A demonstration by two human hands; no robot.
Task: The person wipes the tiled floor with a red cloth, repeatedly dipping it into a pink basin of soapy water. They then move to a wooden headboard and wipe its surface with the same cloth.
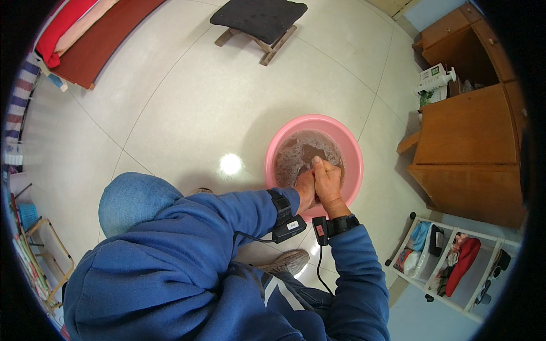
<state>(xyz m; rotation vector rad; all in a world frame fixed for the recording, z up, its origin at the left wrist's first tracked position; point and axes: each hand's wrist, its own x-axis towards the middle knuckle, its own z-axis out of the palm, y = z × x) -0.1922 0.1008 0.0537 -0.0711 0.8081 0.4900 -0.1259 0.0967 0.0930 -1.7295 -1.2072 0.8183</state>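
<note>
A pink plastic basin [356, 162] stands on the tiled floor before me, holding murky brownish water [313, 151] with foam on it. My left hand [305, 186] and my right hand [327, 178] are pressed together over the near side of the basin. The right fingers are curled, with the thumb uppermost, and partly cover the left hand. A small dark patch shows between the two hands, but whether it is something gripped I cannot tell. Each wrist wears a black strap with a small cabled box.
A low stool with a black cushion [260, 19] stands ahead. Wooden cabinets [467, 128] line the right side, with a white pump bottle [435, 81] beside them. A white rack [431, 273] of folded items is at the lower right. A red-brown wooden panel [102, 36] lies upper left.
</note>
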